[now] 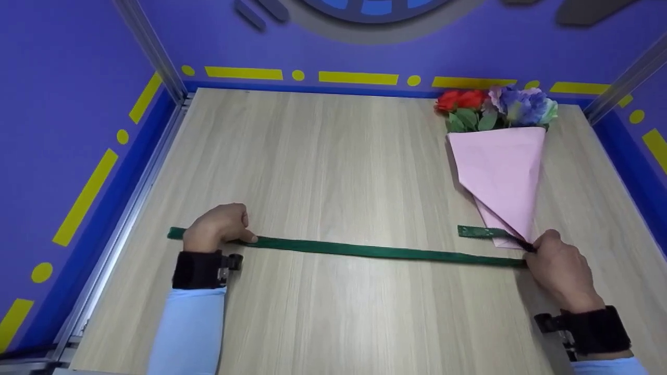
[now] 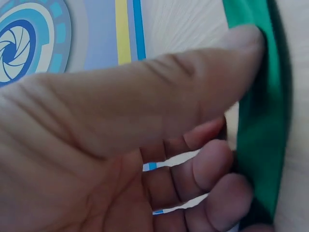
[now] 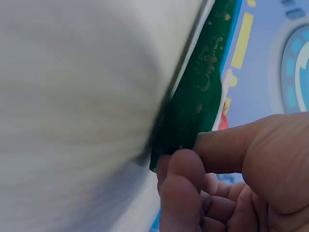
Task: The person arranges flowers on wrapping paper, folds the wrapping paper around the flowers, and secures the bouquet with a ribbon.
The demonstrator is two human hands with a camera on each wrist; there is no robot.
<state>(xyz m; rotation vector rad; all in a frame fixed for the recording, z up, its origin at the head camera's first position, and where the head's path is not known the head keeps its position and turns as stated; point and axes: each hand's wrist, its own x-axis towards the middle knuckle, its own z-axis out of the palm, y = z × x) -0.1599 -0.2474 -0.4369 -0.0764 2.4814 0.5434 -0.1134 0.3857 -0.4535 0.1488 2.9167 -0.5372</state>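
A long green ribbon stretches across the tabletop from hand to hand. At its left part my left hand holds it, the thumb lying on the ribbon and curled fingers against its edge; a short tail sticks out past the hand. My right hand pinches the ribbon between thumb and fingertips, as the right wrist view shows. From that pinch a short end with gold print doubles back to the left. Just beyond the right hand lies a bouquet in pink wrapping paper, its lower tip beside the ribbon.
Red flowers and blue-purple flowers stick out of the wrapping's top near the back edge. Wood-grain tabletop spreads between the hands and the blue back wall. A metal rail runs along the left side.
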